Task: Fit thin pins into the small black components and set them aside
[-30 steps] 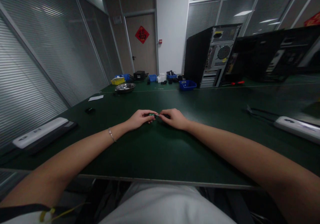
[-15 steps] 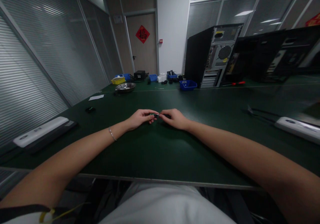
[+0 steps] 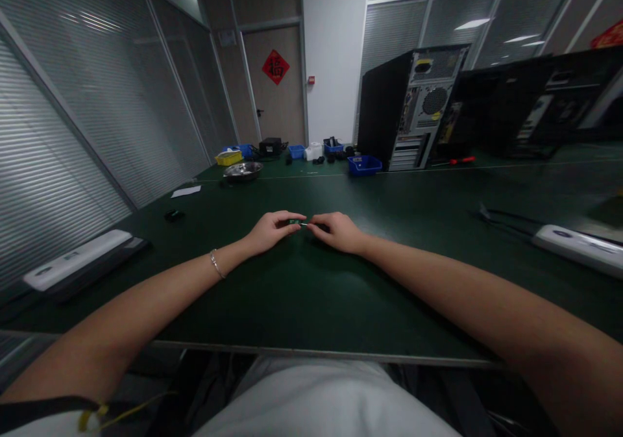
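Observation:
In the middle of the green table point(image 3: 311, 294), my left hand point(image 3: 269, 230) pinches a small green circuit board point(image 3: 294, 221) between thumb and fingers. Much of the board is covered by those fingers. Facing it from the right, my right hand point(image 3: 339, 232) is closed at the fingertips on the end of a thin, light-coloured piece point(image 3: 304, 224). That piece spans the narrow gap between the two hands, up to the board. Whether it is joined to the board is too small to tell.
White-topped devices lie left point(image 3: 78, 258) and right point(image 3: 579, 245). A small black object point(image 3: 174, 215) and white paper point(image 3: 185, 191) are at left. Further back are a metal bowl point(image 3: 243, 171), a blue bin point(image 3: 365, 166), a computer tower point(image 3: 389, 112) and a red-handled tool point(image 3: 461, 160).
The fingers of my left hand that curled below the board no longer show there. More of the thin piece is visible between my hands. The view has shifted slightly.

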The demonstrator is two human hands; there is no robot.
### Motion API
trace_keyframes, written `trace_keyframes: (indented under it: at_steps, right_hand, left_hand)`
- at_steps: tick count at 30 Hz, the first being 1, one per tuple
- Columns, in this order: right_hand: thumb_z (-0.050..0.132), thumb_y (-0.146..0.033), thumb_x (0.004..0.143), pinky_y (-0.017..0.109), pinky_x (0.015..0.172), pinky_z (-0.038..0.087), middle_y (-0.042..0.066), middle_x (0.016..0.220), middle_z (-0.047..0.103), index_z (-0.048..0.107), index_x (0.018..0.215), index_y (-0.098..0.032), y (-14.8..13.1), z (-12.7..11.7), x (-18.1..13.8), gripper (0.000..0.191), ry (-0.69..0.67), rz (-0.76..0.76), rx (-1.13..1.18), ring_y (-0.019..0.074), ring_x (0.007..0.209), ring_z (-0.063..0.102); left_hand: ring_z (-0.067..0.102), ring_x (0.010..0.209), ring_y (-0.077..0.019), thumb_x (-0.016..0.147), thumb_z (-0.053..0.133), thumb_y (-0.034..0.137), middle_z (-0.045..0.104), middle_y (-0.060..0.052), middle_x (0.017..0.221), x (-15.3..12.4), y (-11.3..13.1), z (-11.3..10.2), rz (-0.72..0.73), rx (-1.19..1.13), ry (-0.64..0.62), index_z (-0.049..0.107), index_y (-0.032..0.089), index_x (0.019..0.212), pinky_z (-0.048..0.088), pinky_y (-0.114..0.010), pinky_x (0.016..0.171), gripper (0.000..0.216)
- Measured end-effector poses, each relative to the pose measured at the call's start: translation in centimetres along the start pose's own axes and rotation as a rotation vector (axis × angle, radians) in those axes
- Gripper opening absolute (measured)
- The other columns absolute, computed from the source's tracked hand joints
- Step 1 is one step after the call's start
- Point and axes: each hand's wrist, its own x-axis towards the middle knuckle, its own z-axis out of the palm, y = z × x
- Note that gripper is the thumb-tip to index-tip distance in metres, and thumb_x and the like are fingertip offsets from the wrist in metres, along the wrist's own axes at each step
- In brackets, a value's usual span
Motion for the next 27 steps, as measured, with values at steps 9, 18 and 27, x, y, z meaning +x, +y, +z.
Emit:
trace_keyframes:
  at_steps: [9, 18, 27]
  right_hand:
    - [0.044, -0.037, 0.091, 0.023, 0.064, 0.034, 0.004, 0.083, 0.066, 0.065, 0.099, -0.019, 0.2, -0.1, 0.0, 0.029, -0.028, -0.046, 0.018, 0.0132, 0.07, 0.055]
    - [0.044, -0.036, 0.091, 0.023, 0.061, 0.032, 0.003, 0.077, 0.063, 0.065, 0.095, -0.017, 0.0, -0.1, 0.0, 0.028, -0.013, -0.046, 0.03, 0.0115, 0.065, 0.052]
    - [0.043, -0.037, 0.091, 0.023, 0.061, 0.034, 0.004, 0.08, 0.065, 0.065, 0.097, -0.018, -0.1, -0.1, 0.0, 0.03, -0.01, 0.026, 0.021, 0.0123, 0.067, 0.054]
  left_hand:
    - [0.058, 0.078, -0.0156, 0.083, 0.059, 0.035, 0.064, -0.009, 0.098, 0.1, -0.3, 0.1, -0.055, -0.137, -0.069, 0.061, 0.015, 0.117, 0.048, -0.03, 0.073, 0.04]
    - [0.058, 0.079, -0.0148, 0.081, 0.062, 0.031, 0.064, -0.008, 0.094, 0.2, -0.7, 0.3, -0.095, -0.284, -0.064, 0.062, 0.015, 0.117, 0.048, -0.03, 0.075, 0.039]
    - [0.059, 0.079, -0.0136, 0.081, 0.063, 0.023, 0.065, -0.011, 0.093, 1.2, -1.3, -1.4, -0.141, -0.604, 0.193, 0.064, 0.011, 0.111, 0.047, -0.025, 0.072, 0.033]
